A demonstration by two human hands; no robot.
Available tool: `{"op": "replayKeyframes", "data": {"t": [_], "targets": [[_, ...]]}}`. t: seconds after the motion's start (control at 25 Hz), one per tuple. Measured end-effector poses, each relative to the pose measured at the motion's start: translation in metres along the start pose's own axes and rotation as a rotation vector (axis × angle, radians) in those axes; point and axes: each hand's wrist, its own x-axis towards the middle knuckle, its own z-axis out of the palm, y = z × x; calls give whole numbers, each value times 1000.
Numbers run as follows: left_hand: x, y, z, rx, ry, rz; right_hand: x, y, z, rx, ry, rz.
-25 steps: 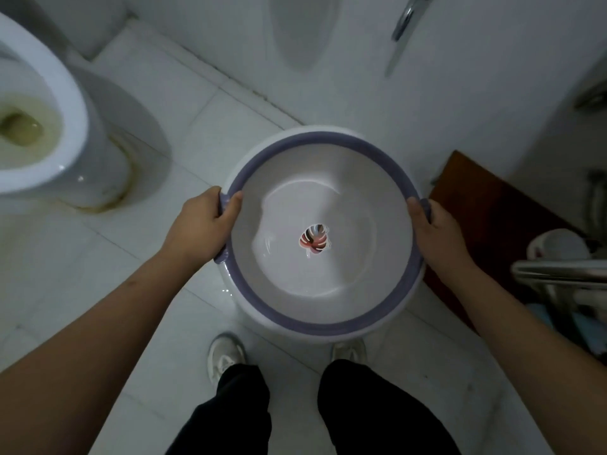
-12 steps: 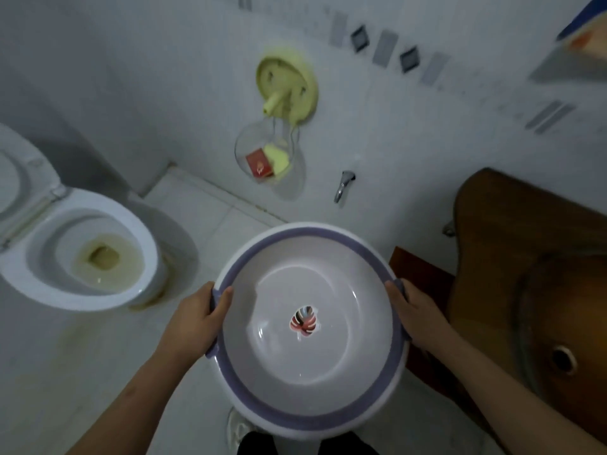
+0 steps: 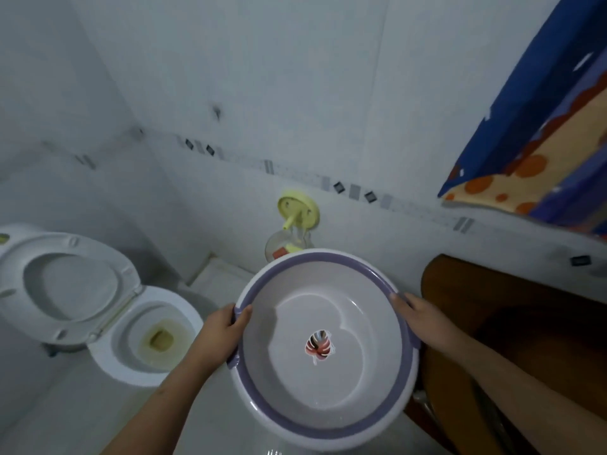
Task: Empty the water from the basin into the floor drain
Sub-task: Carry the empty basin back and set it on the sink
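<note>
A round white basin (image 3: pixel 374 408) with a purple rim band and a red leaf print at its bottom is held in the air in front of me, roughly level. A shallow pool of water lies in its bottom. My left hand (image 3: pixel 220 333) grips the left rim, thumb inside the bowl. On the opposite side my right hand (image 3: pixel 423 318) grips the right rim. No floor drain is visible in this view.
A white toilet (image 3: pixel 138 336) with its seat and lid raised stands at the left. A yellow wall holder (image 3: pixel 298 213) with a clear dish hangs behind the basin. A brown wooden counter (image 3: pixel 512 310) is at the right, a blue-orange cloth (image 3: pixel 538 152) above it.
My view has tilted up from the floor and my feet to the wall. The basin stays held in both hands and sits lower in the frame.
</note>
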Motion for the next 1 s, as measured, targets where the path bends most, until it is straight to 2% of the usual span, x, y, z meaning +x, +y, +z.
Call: {"op": "replayKeyframes", "data": {"t": [0.12,0.44,0.72,1.0], "targets": [[10,38,-21,6,-53,9,-17,-31,-31,-54,3,-27],[26,127,-58,55,-99,93,-45,-75,-94,-70,154,-48],[32,164,-48,4,-119,154,-60,-70,-120,-11,224,-75],[41,200,-9,89,-174,211,-75,-32,-155,26,248,15]]}}
